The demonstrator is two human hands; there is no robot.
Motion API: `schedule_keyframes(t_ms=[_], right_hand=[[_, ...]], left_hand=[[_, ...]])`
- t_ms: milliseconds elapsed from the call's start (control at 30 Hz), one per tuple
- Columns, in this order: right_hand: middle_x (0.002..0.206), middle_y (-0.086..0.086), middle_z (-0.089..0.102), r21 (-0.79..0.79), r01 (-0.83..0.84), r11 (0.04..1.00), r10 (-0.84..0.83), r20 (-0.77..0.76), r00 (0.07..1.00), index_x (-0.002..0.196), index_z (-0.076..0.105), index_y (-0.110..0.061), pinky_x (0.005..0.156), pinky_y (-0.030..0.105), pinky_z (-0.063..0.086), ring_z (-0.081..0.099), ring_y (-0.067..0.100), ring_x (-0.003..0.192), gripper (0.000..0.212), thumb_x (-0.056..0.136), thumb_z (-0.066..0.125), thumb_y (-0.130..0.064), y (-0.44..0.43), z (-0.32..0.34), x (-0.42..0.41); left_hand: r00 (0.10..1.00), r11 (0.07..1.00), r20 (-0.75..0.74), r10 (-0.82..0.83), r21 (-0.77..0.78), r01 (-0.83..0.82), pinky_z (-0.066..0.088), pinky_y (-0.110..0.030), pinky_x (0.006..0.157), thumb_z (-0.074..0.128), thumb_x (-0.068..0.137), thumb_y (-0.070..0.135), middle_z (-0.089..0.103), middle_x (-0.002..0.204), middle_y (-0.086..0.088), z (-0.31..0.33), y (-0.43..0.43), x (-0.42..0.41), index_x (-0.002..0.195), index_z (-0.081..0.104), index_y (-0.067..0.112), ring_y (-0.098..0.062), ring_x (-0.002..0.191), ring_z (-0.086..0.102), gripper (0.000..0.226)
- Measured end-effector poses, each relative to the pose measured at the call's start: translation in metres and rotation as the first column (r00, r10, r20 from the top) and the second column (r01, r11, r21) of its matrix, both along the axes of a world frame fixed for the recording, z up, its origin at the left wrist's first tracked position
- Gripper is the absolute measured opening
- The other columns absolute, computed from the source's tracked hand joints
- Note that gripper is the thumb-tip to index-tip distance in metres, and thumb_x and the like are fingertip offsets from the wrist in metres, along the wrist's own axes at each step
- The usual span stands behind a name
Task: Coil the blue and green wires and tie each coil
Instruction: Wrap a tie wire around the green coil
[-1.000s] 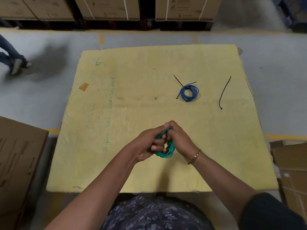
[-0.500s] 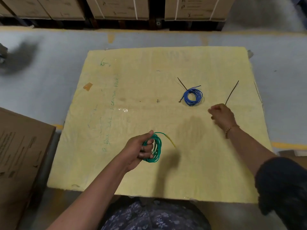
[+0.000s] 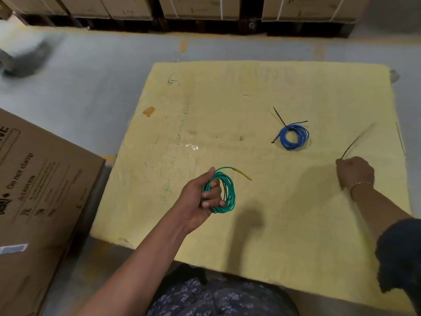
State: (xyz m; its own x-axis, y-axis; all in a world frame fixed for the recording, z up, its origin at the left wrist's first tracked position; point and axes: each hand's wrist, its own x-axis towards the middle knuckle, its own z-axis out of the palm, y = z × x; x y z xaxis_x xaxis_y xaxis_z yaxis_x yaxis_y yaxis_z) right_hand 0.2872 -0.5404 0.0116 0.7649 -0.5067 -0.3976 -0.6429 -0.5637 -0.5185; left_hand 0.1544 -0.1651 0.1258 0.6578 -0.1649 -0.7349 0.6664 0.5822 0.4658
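My left hand [image 3: 202, 199] grips the coiled green wire [image 3: 229, 195] just above the yellow foam pad [image 3: 273, 213], its fingers curled through the loops. The wire's yellow-tipped end [image 3: 243, 174] sticks out to the right. My right hand [image 3: 355, 172] pinches the lower end of a thin black cable tie [image 3: 355, 142] at the pad's right side; the tie is blurred and points up and right. The blue wire coil [image 3: 293, 136] lies on the pad farther back, with a black tie [image 3: 279, 116] round its left side.
A large cardboard box [image 3: 38, 201] stands on the floor at the left, close to the pad's left edge. Stacked cartons on pallets [image 3: 205, 10] line the far wall. Grey floor [image 3: 91, 76] surrounds the pad.
My right hand left the green coil, reached right and picked up the loose black tie. My left hand kept the coil. The view shifted left.
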Motion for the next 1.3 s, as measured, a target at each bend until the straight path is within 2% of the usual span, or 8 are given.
schedule_keyframes(t_ms=[100, 200, 400, 500, 633, 933, 1200, 1300], right_hand=[[0.083, 0.013, 0.069, 0.318, 0.041, 0.947, -0.139, 0.293, 0.946, 0.086, 0.052, -0.031, 0.06, 0.031, 0.049, 0.063, 0.016, 0.06, 0.022, 0.083, 0.058, -0.01, 0.038, 0.034, -0.018], [0.082, 0.004, 0.066, 0.387, -0.166, 0.907, 0.016, 0.363, 0.932, 0.088, 0.066, -0.017, 0.066, 0.033, 0.048, 0.058, 0.017, 0.069, 0.023, 0.089, 0.049, -0.002, 0.095, 0.075, -0.043], [0.084, -0.01, 0.062, 0.018, -0.608, 0.794, 0.45, 0.655, 0.607, 0.085, 0.068, -0.019, 0.062, 0.016, 0.043, 0.059, 0.01, 0.072, 0.001, 0.085, 0.067, -0.019, 0.203, 0.135, -0.114], [0.077, -0.012, 0.058, -0.212, -0.638, 0.74, 0.616, 0.595, 0.517, 0.078, 0.065, -0.024, 0.054, 0.025, 0.044, 0.055, 0.008, 0.07, 0.013, 0.085, 0.068, -0.035, 0.243, 0.137, -0.137], [0.08, -0.013, 0.057, -0.278, -0.599, 0.751, 0.654, 0.44, 0.615, 0.085, 0.067, -0.031, 0.052, 0.028, 0.046, 0.057, 0.008, 0.077, 0.026, 0.085, 0.053, -0.052, 0.272, 0.133, -0.142], [0.089, -0.008, 0.06, -0.342, -0.635, 0.693, 0.719, 0.27, 0.64, 0.088, 0.069, -0.027, 0.059, 0.031, 0.048, 0.061, 0.017, 0.084, 0.022, 0.089, 0.051, -0.04, 0.305, 0.136, -0.133], [0.092, -0.014, 0.06, -0.31, -0.743, 0.593, 0.801, 0.322, 0.505, 0.091, 0.069, -0.032, 0.056, 0.028, 0.044, 0.054, 0.005, 0.076, 0.02, 0.092, 0.053, -0.044, 0.292, 0.135, -0.134], [0.081, -0.011, 0.057, -0.175, -0.727, 0.664, 0.691, 0.515, 0.507, 0.085, 0.069, -0.023, 0.057, 0.027, 0.042, 0.047, 0.003, 0.065, 0.024, 0.092, 0.05, -0.036, 0.279, 0.15, -0.133]], left_hand=[[1.0, 1.0, 0.012, -0.015, -0.012, 0.016, 0.043, -0.029, 0.058, 0.055, 0.1, 0.04, 0.02, 0.05, 0.005, 0.0, -0.001, 0.006, 0.064, 0.048, 0.016, -0.011, 0.037, 0.018, 0.043], [0.999, 0.999, 0.027, -0.037, -0.017, 0.038, 0.044, -0.029, 0.059, 0.054, 0.1, 0.04, 0.021, 0.05, 0.005, 0.001, -0.001, 0.013, 0.065, 0.048, 0.016, -0.011, 0.037, 0.019, 0.043], [0.989, 0.989, -0.007, 0.146, -0.006, -0.146, 0.053, -0.03, 0.06, 0.051, 0.103, 0.041, 0.028, 0.052, 0.002, 0.003, -0.009, 0.025, 0.073, 0.05, 0.015, -0.014, 0.044, 0.03, 0.04], [0.975, 0.976, -0.056, 0.216, 0.004, -0.216, 0.052, -0.028, 0.055, 0.054, 0.102, 0.04, 0.037, 0.053, 0.003, 0.008, -0.008, 0.029, 0.072, 0.054, 0.014, -0.013, 0.043, 0.043, 0.04], [0.975, 0.977, -0.065, 0.212, 0.05, -0.209, 0.04, -0.026, 0.05, 0.055, 0.101, 0.043, 0.043, 0.053, 0.003, 0.011, 0.005, 0.034, 0.075, 0.055, 0.013, -0.012, 0.042, 0.048, 0.04], [0.974, 0.974, -0.048, 0.223, -0.03, -0.224, 0.039, -0.029, 0.053, 0.051, 0.103, 0.043, 0.045, 0.05, 0.001, 0.013, 0.029, 0.035, 0.068, 0.049, 0.014, -0.015, 0.044, 0.047, 0.046], [0.977, 0.964, -0.062, 0.206, -0.156, -0.214, 0.049, -0.024, 0.046, 0.051, 0.103, 0.041, 0.034, 0.053, 0.005, 0.014, 0.054, 0.043, 0.071, 0.051, 0.017, -0.012, 0.045, 0.037, 0.039], [0.986, 0.977, 0.019, 0.164, -0.142, -0.16, 0.046, -0.027, 0.05, 0.048, 0.103, 0.038, 0.027, 0.047, 0.007, 0.011, 0.068, 0.048, 0.069, 0.048, 0.017, -0.009, 0.037, 0.025, 0.04]])
